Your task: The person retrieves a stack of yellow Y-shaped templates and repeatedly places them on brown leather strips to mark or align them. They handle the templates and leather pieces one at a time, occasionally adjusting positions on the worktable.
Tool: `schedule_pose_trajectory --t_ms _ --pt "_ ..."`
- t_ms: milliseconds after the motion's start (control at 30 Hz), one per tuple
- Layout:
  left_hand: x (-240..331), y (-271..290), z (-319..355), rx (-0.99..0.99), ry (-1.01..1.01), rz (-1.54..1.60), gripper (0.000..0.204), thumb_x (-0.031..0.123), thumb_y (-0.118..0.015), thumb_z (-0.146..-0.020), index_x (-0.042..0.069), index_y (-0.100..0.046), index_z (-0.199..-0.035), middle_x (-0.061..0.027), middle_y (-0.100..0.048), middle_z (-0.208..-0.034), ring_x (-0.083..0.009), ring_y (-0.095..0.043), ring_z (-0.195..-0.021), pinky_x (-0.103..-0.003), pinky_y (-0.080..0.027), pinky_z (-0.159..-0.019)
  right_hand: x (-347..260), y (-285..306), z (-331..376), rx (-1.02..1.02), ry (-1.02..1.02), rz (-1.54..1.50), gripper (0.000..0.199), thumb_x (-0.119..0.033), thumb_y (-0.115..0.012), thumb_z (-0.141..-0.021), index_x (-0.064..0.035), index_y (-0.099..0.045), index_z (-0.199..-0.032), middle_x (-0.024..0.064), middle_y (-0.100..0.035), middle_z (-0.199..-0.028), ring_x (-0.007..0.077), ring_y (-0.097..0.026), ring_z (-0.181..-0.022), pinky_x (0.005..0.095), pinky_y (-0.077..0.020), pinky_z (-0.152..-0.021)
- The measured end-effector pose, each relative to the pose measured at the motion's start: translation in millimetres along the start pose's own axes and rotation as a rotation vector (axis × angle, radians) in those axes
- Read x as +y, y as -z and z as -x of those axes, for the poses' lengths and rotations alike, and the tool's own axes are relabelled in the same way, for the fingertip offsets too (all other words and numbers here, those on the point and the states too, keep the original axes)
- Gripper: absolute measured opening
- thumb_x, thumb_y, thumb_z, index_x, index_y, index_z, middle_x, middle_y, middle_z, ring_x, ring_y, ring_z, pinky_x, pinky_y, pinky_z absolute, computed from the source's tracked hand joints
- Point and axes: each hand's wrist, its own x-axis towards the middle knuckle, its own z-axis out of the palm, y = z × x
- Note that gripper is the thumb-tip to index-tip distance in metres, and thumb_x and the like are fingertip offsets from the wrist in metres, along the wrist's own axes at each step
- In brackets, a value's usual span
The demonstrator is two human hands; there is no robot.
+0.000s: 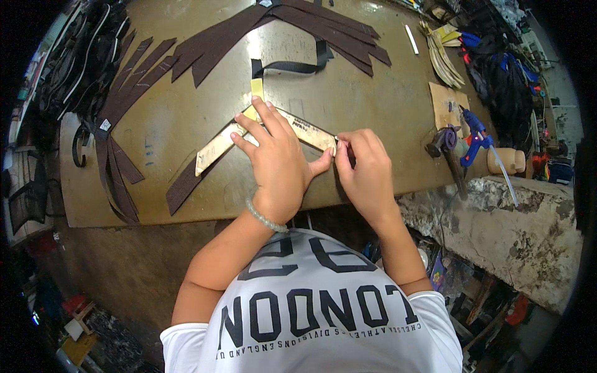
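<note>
Left hand [278,163]: laid flat, fingers spread, pressing down on the tan angled template [217,148] near its bend.
Right hand [365,166]: fingers pinched together at the right tip of the template; whatever small tool sits between them is too hidden to tell.
Tan angled template: boomerang-shaped card, lying on the counter [348,93] near its front edge, on top of a dark brown strip [184,185] that juts out below its left arm.
Yellow tab [257,89]: just beyond the left fingertips, upright on the counter surface.
Black strap [292,66]: looped, behind the yellow tab.
Dark brown cut strips [323,28]: fanned across the far side; more in a bundle at the left edge [118,174].
Blue glue gun [476,138]: on the right end of the counter, beside a hammer [449,152].
Pale curved pieces [443,59]: stacked at far right.
</note>
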Motion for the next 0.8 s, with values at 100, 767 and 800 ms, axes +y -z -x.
schedule_pose_trajectory --t_ms 100,767,800 --pt "0.0 0.7 -0.6 -0.007 0.004 0.001 0.114 0.078 -0.057 -0.073 -0.017 -0.044 -0.136 -0.0299 -0.038 -0.146 -0.0501 -0.047 -0.123 -0.058 -0.042 -0.1 -3.1 -0.4 -3.5 -0.022 0.057 0.088 0.012 0.001 -0.06 -0.083 0.0031 -0.061 -0.095 0.0184 -0.056 -0.093 0.0373 -0.055 -0.088 0.0448 -0.0471 -0.078" --pt "1.4 0.4 -2.6 -0.039 0.009 -0.033 0.118 0.082 -0.055 -0.071 -0.015 -0.043 -0.137 -0.0294 -0.036 -0.147 -0.0512 -0.048 -0.121 -0.059 -0.044 -0.098 14.6 50.6 -5.0 0.056 -0.138 -0.194 0.014 -0.008 -0.066 -0.089 0.0006 -0.07 -0.099 0.0143 -0.066 -0.1 0.0264 -0.067 -0.088 0.0349 -0.0531 -0.077" --pt "1.4 0.0 -2.8 -0.014 0.003 -0.048 0.117 0.081 -0.055 -0.072 -0.015 -0.043 -0.137 -0.0294 -0.037 -0.146 -0.051 -0.048 -0.121 -0.059 -0.044 -0.098 8.8 53.6 9.3 -0.02 -0.258 -0.229 0.015 -0.009 -0.068 -0.089 0.0009 -0.07 -0.099 0.0142 -0.066 -0.099 0.0261 -0.067 -0.086 0.0348 -0.0535 -0.074"
